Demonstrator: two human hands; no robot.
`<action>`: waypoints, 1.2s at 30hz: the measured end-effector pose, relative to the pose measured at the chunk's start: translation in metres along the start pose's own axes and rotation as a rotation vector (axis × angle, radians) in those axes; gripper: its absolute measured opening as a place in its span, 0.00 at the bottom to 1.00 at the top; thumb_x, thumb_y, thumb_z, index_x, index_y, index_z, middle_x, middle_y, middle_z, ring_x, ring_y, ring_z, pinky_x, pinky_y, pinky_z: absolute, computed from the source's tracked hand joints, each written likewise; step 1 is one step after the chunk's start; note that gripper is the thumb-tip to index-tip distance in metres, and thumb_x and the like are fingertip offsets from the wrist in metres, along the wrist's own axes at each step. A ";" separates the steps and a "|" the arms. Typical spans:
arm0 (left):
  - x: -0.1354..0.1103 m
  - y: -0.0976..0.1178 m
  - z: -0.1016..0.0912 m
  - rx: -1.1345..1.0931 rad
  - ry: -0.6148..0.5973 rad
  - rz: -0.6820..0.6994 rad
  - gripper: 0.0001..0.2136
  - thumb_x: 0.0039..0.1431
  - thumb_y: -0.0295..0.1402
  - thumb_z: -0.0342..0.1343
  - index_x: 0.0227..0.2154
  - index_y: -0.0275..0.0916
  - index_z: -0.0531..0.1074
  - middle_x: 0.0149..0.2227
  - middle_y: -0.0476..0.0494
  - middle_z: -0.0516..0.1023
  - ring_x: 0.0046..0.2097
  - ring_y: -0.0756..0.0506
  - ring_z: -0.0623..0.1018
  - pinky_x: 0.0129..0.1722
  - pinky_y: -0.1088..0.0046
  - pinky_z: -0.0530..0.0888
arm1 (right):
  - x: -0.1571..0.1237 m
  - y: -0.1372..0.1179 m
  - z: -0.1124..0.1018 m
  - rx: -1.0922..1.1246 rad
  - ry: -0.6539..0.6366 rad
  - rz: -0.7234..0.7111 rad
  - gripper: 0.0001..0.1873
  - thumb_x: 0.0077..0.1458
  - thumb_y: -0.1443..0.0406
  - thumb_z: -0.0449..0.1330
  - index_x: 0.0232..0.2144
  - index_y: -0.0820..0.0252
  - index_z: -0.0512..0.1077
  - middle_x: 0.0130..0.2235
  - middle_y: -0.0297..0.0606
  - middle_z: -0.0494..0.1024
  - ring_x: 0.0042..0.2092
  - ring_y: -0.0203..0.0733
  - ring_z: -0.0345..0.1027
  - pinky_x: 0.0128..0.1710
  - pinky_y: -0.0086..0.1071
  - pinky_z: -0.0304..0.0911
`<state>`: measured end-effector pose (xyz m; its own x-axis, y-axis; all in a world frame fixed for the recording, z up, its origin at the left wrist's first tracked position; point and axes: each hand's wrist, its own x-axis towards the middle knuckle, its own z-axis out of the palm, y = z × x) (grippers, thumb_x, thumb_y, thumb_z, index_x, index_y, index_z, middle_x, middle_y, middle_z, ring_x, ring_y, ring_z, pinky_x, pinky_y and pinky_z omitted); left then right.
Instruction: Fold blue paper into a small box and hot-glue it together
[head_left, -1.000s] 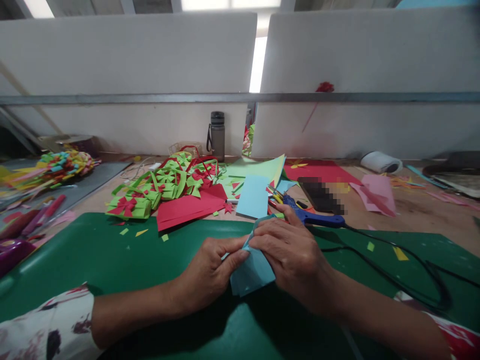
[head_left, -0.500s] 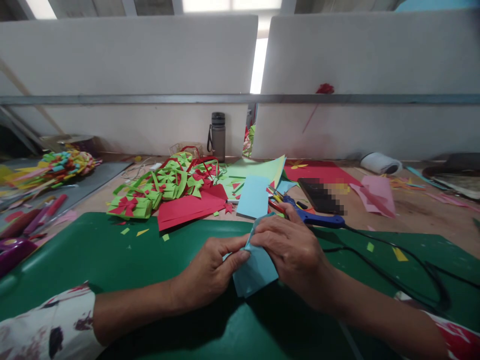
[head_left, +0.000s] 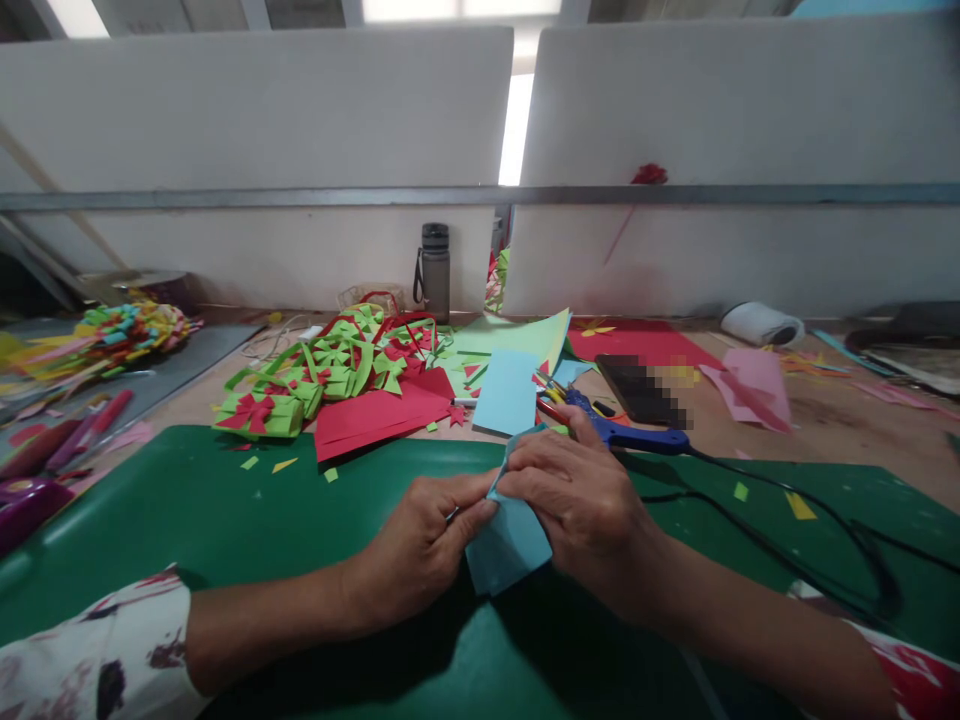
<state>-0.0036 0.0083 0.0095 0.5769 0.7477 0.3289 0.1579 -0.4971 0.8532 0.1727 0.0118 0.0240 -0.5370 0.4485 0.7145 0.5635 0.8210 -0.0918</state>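
Note:
A small light-blue paper (head_left: 507,546) lies folded on the green cutting mat (head_left: 225,510) in front of me. My left hand (head_left: 420,550) pinches its left edge with thumb and fingertips closed. My right hand (head_left: 581,505) covers its upper right part, fingers pressed down and curled on the fold. Both hands meet at the paper's top corner. Much of the paper is hidden under my right hand.
A blue glue gun (head_left: 626,433) with a black cord (head_left: 787,545) lies just behind my right hand. Beyond the mat are red sheets (head_left: 379,412), green paper baskets (head_left: 300,385), a light-blue sheet (head_left: 508,392), a dark phone (head_left: 637,385), a grey bottle (head_left: 435,270) and white dividers.
My hands have barely moved; the right fingers shifted slightly along the fold and the blue paper sits a little differently under them.

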 end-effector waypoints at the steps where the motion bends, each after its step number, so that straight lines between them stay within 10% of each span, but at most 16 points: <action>1: 0.000 0.000 0.000 0.001 0.002 0.002 0.13 0.63 0.29 0.45 0.45 0.36 0.73 0.31 0.50 0.73 0.33 0.50 0.70 0.35 0.79 0.65 | 0.000 0.000 0.000 0.002 -0.001 -0.002 0.10 0.50 0.77 0.55 0.28 0.61 0.72 0.28 0.34 0.73 0.33 0.37 0.67 0.52 0.48 0.51; 36: -0.001 -0.003 -0.005 0.010 -0.086 0.019 0.14 0.64 0.30 0.43 0.46 0.35 0.71 0.37 0.46 0.75 0.37 0.48 0.72 0.40 0.76 0.66 | 0.000 0.002 -0.007 0.003 -0.148 0.007 0.13 0.51 0.78 0.50 0.27 0.60 0.72 0.31 0.36 0.73 0.35 0.37 0.68 0.53 0.47 0.48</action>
<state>-0.0085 0.0117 0.0085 0.6464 0.6979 0.3083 0.1542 -0.5153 0.8430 0.1777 0.0110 0.0288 -0.6196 0.5015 0.6038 0.5660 0.8184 -0.0989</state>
